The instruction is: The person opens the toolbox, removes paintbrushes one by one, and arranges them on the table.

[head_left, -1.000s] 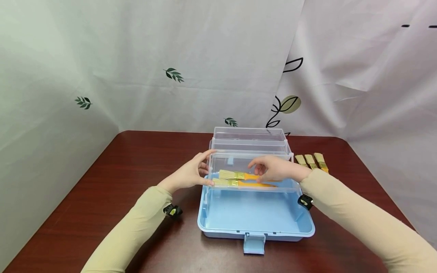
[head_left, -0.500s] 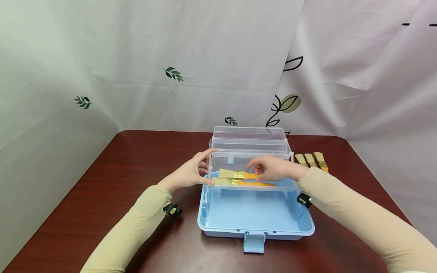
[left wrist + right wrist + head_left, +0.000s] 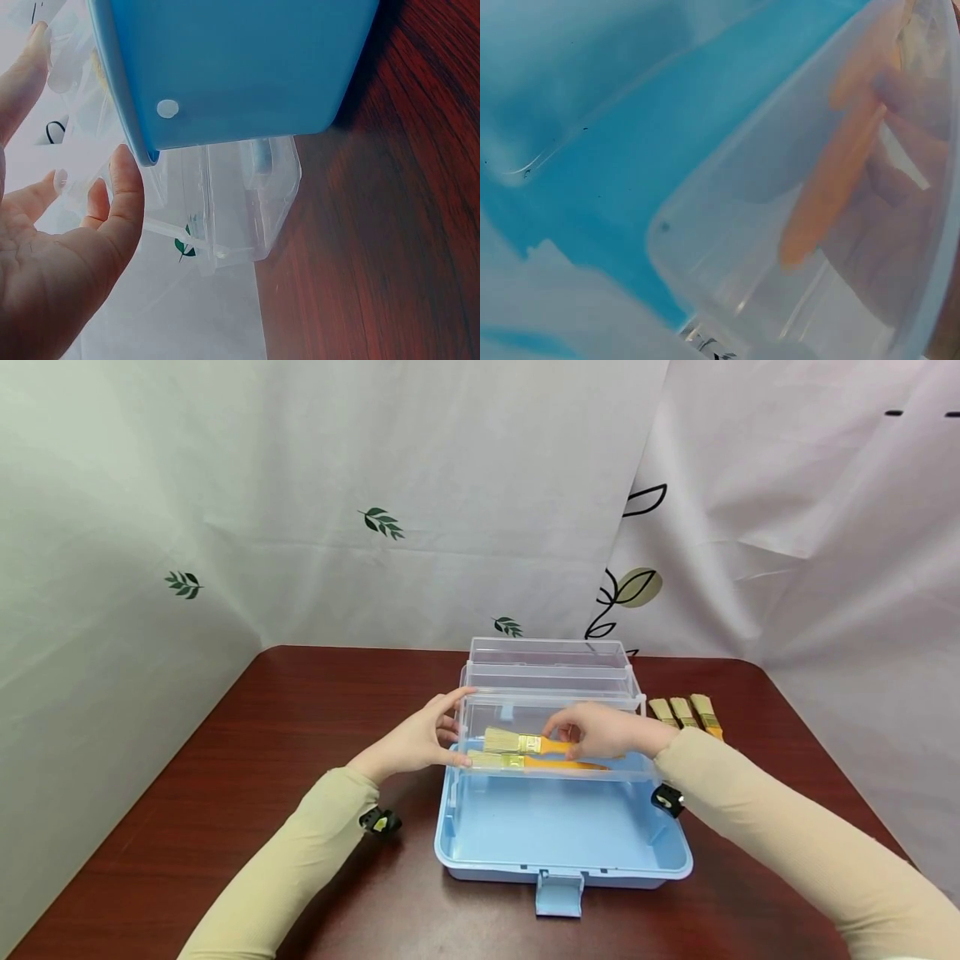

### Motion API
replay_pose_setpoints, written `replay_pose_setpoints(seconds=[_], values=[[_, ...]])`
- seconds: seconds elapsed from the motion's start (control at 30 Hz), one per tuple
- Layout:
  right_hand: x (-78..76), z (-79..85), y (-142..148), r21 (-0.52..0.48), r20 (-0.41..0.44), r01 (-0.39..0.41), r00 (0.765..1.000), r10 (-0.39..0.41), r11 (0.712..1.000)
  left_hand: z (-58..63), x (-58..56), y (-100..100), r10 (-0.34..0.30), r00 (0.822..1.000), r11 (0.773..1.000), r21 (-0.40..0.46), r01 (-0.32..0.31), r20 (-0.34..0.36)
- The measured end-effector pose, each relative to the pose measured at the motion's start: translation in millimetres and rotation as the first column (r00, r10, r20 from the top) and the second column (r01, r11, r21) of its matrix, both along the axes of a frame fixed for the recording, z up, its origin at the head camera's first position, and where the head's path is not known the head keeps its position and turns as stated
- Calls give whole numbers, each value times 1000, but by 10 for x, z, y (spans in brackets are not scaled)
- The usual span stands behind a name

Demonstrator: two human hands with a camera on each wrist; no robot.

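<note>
In the head view, two paintbrushes with orange handles lie in the front clear tray (image 3: 517, 720) of a light-blue box (image 3: 555, 827). My right hand (image 3: 600, 728) reaches into that tray and pinches the handle of the rear paintbrush (image 3: 504, 741); its handle end is hidden by the hand. Just in front rests the other paintbrush (image 3: 562, 764). At the tray's left end, my left hand (image 3: 412, 739) holds it between thumb and fingers. The left wrist view shows these fingers (image 3: 126, 199) beside the box's outer wall. Through cloudy plastic, the right wrist view shows an orange handle (image 3: 829, 199).
Further clear trays (image 3: 551, 653) rise in steps behind the front one. To the right of the box, several paintbrushes (image 3: 703, 713) lie on the dark red table (image 3: 322, 718). The box's latch (image 3: 558, 895) hangs down at the front. White cloth (image 3: 412, 460) surrounds the table.
The rear paintbrush has shifted very slightly to the right with my right hand. My left hand stays at the tray's left end.
</note>
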State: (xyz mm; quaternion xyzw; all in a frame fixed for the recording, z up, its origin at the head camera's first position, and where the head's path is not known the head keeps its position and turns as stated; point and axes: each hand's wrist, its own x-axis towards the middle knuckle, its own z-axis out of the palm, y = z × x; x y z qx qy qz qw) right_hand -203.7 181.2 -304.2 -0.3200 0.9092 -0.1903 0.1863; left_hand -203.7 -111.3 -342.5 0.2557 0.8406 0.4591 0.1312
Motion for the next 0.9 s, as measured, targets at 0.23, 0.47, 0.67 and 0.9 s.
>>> replay_pose_setpoints(seconds=[0.23, 0.47, 0.67, 0.9], values=[[-9, 36, 8, -15, 72, 47, 996, -46, 999, 0, 0, 3, 4, 1000, 1000, -5, -4, 0], [-63, 52, 38, -49, 253, 144, 959, -127, 988, -2, -2, 5, 3, 1000, 1000, -8, -3, -2], [-93, 58, 25, -67, 376, 216, 910, -176, 974, 4, 1, 7, 5, 1000, 1000, -6, -5, 5], [-89, 62, -20, -35, 357, 225, 913, -198, 974, 8, 6, 5, -1, 1000, 1000, -1, 1, -1]])
